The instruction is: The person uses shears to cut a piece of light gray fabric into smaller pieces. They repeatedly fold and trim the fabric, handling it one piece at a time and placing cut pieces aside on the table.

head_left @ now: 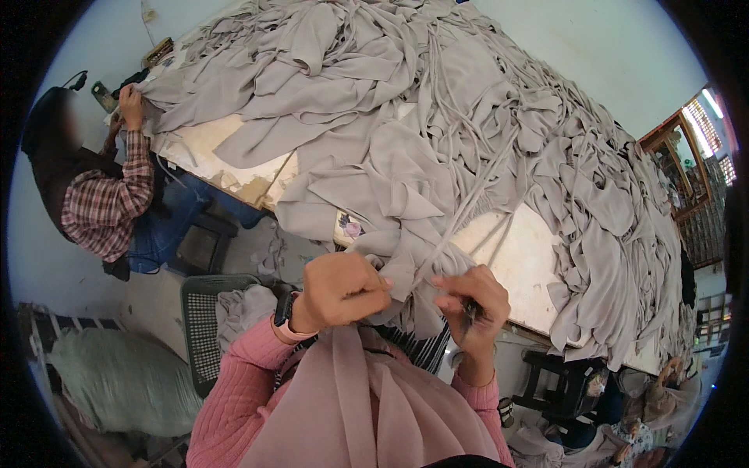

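In front of my chest, my left hand [343, 290] is closed, its thumb and fingertips pinching the edge of a light grey cloth piece [402, 274]. That cloth hangs off the near edge of the table between my two hands. Just right of it, my right hand [476, 304] is curled, thumb and forefinger close together beside the cloth. Something small and dark shows inside the right palm, too hidden to name. Long narrow grey fabric strips [460, 222] run from the heap down toward my hands.
A large heap of grey fabric [374, 70] covers most of the pale table [511, 261]. At the left, a co-worker [105, 187] handles cloth. A dark plastic basket [199, 331] with cloth stands low left, beside a green sack [125, 382]. A black stool [558, 386] and other people are lower right.
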### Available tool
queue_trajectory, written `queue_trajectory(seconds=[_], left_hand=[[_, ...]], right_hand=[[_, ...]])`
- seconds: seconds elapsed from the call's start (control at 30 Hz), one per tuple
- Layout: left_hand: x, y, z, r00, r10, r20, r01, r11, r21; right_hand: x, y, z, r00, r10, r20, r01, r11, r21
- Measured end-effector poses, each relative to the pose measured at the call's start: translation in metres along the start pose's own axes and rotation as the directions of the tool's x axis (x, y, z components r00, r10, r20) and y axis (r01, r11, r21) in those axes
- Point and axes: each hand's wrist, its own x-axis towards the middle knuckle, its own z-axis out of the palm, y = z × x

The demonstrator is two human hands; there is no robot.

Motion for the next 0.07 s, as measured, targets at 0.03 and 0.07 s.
queue_trajectory(seconds=[0.03, 0.07], left_hand=[[0.0011, 0.0014, -0.0004, 0.999, 0.034, 0.021, -0.034, 0.999, -0.004], [0.0023, 0.0033, -0.0016, 0.997, 0.065, 0.041, -0.065, 0.998, -0.005]], right_hand=[[0.0018, -0.0002, -0.0005, 0.995, 0.093, 0.041, -0.088, 0.991, -0.096], [0.0061, 0.0029, 0.0014, 0.992, 0.034, 0.124, -0.019, 0.993, -0.120]])
